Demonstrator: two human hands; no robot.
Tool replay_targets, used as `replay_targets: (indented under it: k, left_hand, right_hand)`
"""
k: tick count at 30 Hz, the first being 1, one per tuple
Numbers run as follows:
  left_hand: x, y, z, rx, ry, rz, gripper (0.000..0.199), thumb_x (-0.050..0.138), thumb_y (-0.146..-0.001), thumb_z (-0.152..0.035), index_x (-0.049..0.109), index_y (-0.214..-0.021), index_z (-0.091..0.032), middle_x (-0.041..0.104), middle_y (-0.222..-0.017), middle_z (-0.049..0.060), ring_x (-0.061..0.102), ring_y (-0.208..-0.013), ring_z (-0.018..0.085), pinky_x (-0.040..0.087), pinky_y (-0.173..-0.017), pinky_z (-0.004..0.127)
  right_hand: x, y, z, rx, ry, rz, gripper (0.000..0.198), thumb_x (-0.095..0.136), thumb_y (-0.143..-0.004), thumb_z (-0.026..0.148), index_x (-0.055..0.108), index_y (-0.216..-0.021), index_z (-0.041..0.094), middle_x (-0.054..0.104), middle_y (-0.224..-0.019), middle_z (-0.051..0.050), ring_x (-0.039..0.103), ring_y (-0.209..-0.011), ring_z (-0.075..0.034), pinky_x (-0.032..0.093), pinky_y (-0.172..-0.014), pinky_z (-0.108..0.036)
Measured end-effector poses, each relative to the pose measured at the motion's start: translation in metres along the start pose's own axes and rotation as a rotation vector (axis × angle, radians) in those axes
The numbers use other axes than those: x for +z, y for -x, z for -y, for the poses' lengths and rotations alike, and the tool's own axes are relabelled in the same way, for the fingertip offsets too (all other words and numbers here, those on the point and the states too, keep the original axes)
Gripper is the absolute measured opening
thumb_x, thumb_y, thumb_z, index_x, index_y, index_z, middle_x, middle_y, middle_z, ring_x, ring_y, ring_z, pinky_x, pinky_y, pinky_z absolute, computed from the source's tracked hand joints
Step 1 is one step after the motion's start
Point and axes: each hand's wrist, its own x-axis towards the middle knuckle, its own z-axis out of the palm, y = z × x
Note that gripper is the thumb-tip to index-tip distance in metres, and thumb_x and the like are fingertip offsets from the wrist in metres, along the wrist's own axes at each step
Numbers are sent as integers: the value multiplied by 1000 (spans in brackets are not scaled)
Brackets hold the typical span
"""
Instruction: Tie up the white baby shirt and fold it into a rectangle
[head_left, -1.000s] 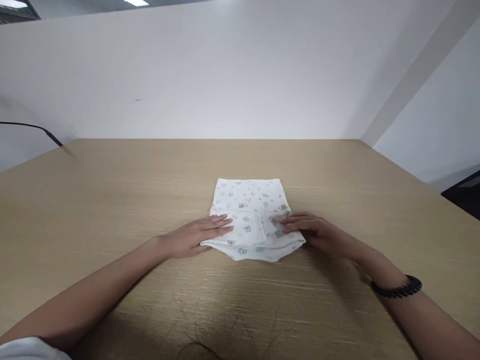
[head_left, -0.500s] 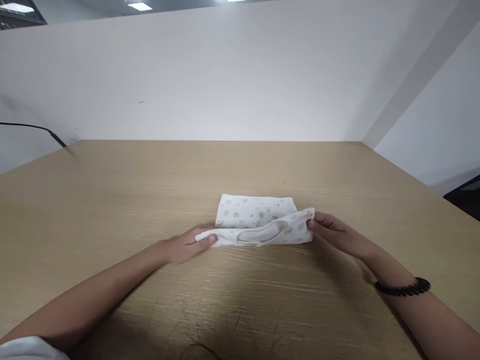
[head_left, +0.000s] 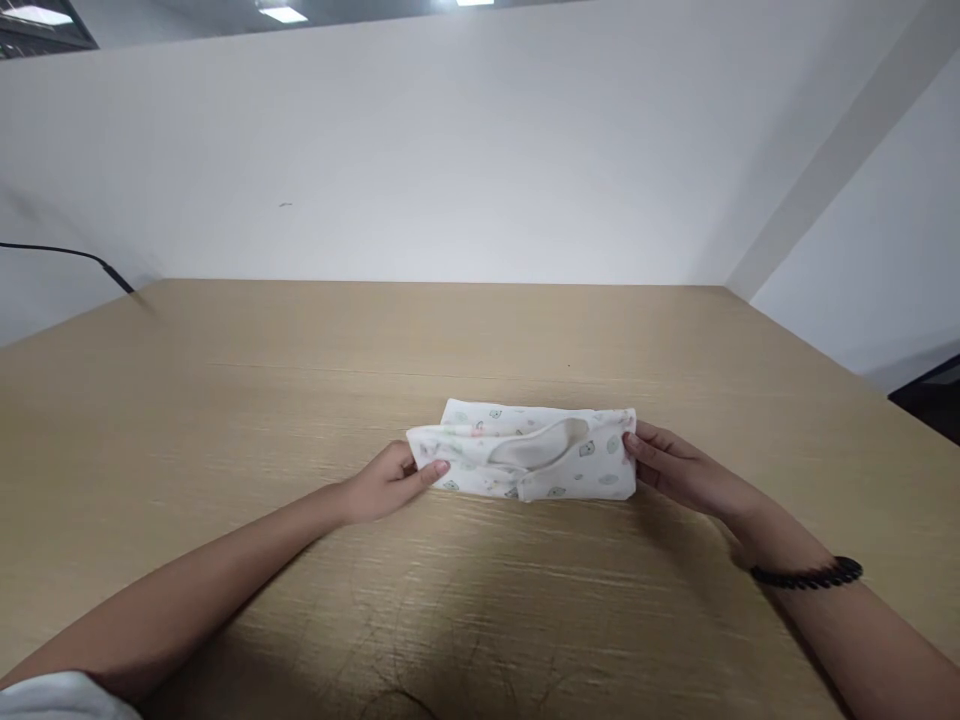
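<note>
A folded white baby garment [head_left: 555, 475] with small grey, green and pink prints lies near the middle of the table. What looks like its neck opening shows as a curved, banded gap across the front layer. My left hand [head_left: 386, 484] pinches the left end, thumb on top and fingers behind the cloth. At the opposite end, my right hand [head_left: 682, 472] grips the right edge between thumb and fingers. Between them the front layer is raised and tilted, covering much of the layer behind. The fingertips of both hands are partly hidden by the fabric.
The pale wooden table [head_left: 375, 340] meets a white partition [head_left: 480, 150] at the back. A black cable [head_left: 112, 275] comes down at the left edge. On the right edge sits a dark object [head_left: 930, 392], cut off by the frame. A black coiled band [head_left: 810, 574] circles my right wrist.
Both hands have lifted the front part of the garment up and slightly right, folding it over the back layer. More of the printed front shows now, and less of the back layer.
</note>
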Motion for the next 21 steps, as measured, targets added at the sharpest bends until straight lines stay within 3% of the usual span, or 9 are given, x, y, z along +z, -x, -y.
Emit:
replay_targets:
  k: [5,9,14,17,21]
  left_hand:
    - [6,-8,0,-222,253,-146,47,62,-90,-55,63,-108,-12,70,-96,10,65,-87,22,53,-73,30]
    - [4,-13,-2,-292,374,-135,55,71,-84,-52,57,-117,-11,70,-98,11,67,-85,20,51,-70,27]
    - [0,-12,1,-269,385,-173,72,80,-77,-43,42,-131,-13,69,-91,7,67,-82,18,50,-74,28]
    - [0,-12,4,-241,344,-235,79,78,-79,-42,31,-138,-17,67,-85,3,65,-75,17,49,-66,25]
    - [3,-12,4,-212,281,-267,74,74,-81,-42,29,-137,-23,63,-92,3,59,-63,11,43,-53,18]
  right_hand:
    - [4,-5,-4,146,-136,-107,49,61,-88,62,62,-115,21,69,-99,-9,67,-84,-23,56,-68,-32]
    - [4,-5,-3,271,-182,-139,38,63,-91,49,61,-114,18,68,-94,-8,65,-73,-19,53,-59,-27]
    - [4,-4,0,294,-227,-176,32,62,-93,41,58,-118,21,68,-100,-8,66,-80,-19,55,-64,-28]
    - [7,-6,-1,307,-197,-233,31,60,-93,41,58,-118,22,67,-96,-7,64,-74,-18,54,-59,-27]
    - [13,-9,-2,278,-99,-265,33,60,-89,46,58,-111,21,66,-87,-5,61,-66,-17,49,-52,-26]
